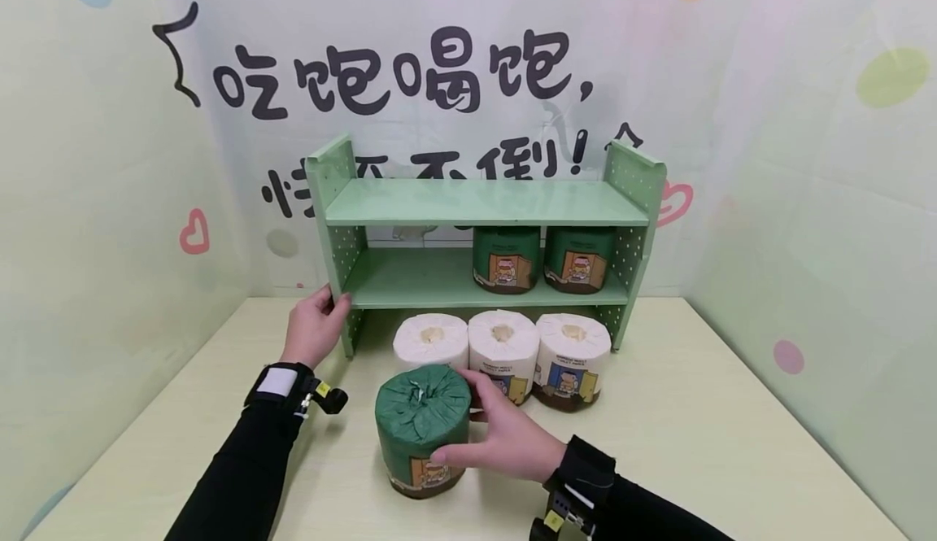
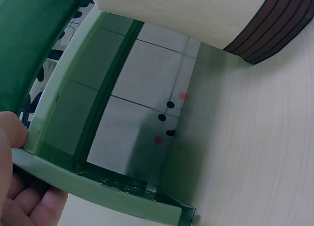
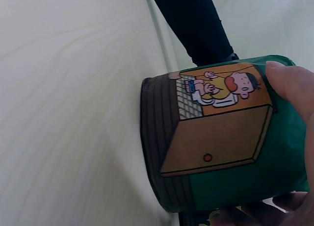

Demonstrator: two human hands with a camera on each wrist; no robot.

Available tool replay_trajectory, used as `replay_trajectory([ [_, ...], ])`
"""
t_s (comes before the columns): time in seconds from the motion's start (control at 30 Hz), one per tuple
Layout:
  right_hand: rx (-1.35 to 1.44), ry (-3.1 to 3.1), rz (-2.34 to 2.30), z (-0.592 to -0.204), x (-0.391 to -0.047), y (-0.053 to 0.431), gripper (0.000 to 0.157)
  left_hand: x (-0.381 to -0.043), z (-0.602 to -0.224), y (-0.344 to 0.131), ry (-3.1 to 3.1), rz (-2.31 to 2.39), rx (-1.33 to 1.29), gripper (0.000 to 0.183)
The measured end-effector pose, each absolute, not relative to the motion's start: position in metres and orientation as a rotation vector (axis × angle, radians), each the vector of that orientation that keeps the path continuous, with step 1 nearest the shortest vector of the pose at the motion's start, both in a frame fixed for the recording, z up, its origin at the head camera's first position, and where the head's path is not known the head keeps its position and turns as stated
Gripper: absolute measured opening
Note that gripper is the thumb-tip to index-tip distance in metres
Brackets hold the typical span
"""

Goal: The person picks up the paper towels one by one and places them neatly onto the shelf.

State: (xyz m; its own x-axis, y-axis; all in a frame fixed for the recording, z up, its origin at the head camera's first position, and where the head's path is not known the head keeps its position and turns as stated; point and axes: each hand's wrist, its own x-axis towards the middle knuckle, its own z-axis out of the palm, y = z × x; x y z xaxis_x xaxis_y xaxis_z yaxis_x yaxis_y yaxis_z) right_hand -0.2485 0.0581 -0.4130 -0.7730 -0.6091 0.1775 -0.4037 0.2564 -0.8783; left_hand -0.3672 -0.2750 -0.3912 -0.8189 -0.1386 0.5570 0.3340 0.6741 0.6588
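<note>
My right hand (image 1: pixel 512 435) grips a green-wrapped toilet roll (image 1: pixel 417 411) from its right side, the thumb on its front. The roll stands upright near the table's front, its brown base close over the tabletop. In the right wrist view the roll's printed door picture (image 3: pixel 216 142) faces the camera. With my left hand (image 1: pixel 315 331) I hold the left side panel of a light green two-tier shelf (image 1: pixel 483 203). In the left wrist view the thumb (image 2: pixel 14 130) lies at the panel's front edge and the fingers curl around its outer side.
Two green rolls, one left (image 1: pixel 505 260) and one right (image 1: pixel 581 260), stand on the lower board. Three white toilet rolls (image 1: pixel 505 338) line up on the table (image 1: pixel 695 443) at the shelf's front, partly hidden by the held roll. A printed backdrop (image 1: pixel 468 4) rises behind.
</note>
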Motion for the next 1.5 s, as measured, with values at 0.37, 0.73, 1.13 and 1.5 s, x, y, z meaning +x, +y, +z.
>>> replay_trajectory([
  [0.37, -0.917, 2.437, -1.429, -0.4144, -0.2427, 0.0548, 0.102, -0.3666, -0.3912, -0.277, -2.309, -1.082, -0.173, 0.037],
  [0.73, -0.995, 2.309, -1.504, -0.4199, -0.2446, 0.0529, 0.105, -0.365, -0.3919, -0.2759, -2.305, -1.071, -0.173, 0.034],
  [1.13, -0.973, 2.311, -1.501, -0.4199, -0.2448, 0.0533, 0.099, -0.3648, -0.3915, -0.2756, -2.303, -1.073, -0.171, 0.034],
  [1.5, -0.977, 2.321, -1.509, -0.4214, -0.2441, 0.0527, 0.096, -0.3649, -0.3912, -0.2753, -2.3, -1.098, -0.163, 0.036],
])
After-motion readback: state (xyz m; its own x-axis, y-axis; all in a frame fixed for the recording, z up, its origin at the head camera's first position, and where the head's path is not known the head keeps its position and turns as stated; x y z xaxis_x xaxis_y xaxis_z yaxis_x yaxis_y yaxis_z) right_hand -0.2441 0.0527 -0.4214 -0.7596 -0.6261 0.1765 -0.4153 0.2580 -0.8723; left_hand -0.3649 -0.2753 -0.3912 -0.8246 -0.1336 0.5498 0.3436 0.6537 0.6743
